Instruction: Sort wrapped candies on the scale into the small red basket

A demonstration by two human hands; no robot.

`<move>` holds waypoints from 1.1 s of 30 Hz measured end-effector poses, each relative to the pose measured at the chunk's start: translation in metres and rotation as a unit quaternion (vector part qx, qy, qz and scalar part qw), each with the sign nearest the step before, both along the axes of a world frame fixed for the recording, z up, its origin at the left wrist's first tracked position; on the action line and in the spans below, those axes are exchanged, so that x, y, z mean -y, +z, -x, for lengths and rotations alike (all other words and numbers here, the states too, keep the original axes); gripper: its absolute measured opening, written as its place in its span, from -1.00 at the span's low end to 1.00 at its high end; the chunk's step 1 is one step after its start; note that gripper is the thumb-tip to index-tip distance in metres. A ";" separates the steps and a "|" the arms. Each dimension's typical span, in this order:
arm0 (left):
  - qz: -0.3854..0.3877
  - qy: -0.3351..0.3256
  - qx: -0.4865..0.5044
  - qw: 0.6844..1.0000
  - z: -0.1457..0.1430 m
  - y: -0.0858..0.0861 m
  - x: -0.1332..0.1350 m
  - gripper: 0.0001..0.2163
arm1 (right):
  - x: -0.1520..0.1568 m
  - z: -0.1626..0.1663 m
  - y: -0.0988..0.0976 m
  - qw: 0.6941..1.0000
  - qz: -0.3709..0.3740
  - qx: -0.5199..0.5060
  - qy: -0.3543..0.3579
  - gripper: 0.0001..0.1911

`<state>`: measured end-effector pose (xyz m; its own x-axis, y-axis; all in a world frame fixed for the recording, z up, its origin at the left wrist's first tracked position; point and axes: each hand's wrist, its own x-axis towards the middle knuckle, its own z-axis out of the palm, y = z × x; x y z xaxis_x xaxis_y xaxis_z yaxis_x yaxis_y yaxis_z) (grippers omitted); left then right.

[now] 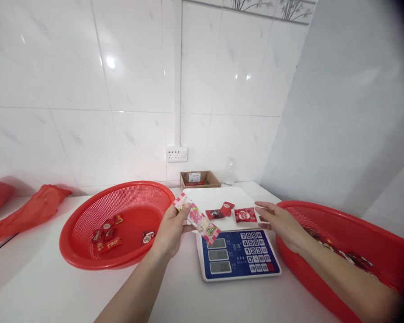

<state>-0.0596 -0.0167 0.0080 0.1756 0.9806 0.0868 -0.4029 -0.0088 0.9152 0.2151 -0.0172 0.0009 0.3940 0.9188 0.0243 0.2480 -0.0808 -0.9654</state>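
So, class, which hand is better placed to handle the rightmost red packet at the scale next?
Probably the right hand: it is right beside that red packet, while the left hand holds a pink-and-white packet.

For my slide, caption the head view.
Left hand holds a pink rectangular packet, right hand beside a red rectangular packet, at a white electronic scale.

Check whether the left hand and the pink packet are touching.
Touching. The head view shows the left hand gripping the pink packet, its thumb lapping over the near edge.
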 end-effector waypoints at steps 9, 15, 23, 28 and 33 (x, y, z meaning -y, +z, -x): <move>-0.013 -0.007 0.015 1.000 -0.020 -0.006 0.011 -0.68 | 0.025 0.045 0.007 0.949 -0.059 0.285 0.124 -0.56; -0.050 -0.012 0.015 0.999 -0.028 -0.010 0.019 -0.73 | 0.036 0.069 0.006 0.935 -0.048 0.262 0.234 -0.47; -0.079 -0.042 0.032 0.995 -0.030 -0.003 0.027 -0.78 | 0.052 0.090 0.004 0.930 0.005 0.179 0.322 -0.62; -0.042 -0.134 -0.006 0.990 -0.029 -0.005 0.028 -0.74 | 0.058 0.090 0.008 0.933 -0.009 0.180 0.312 -0.69; -0.041 -0.116 0.029 0.992 -0.032 -0.010 0.029 -0.74 | 0.058 0.090 0.011 0.948 0.003 0.132 0.291 -0.69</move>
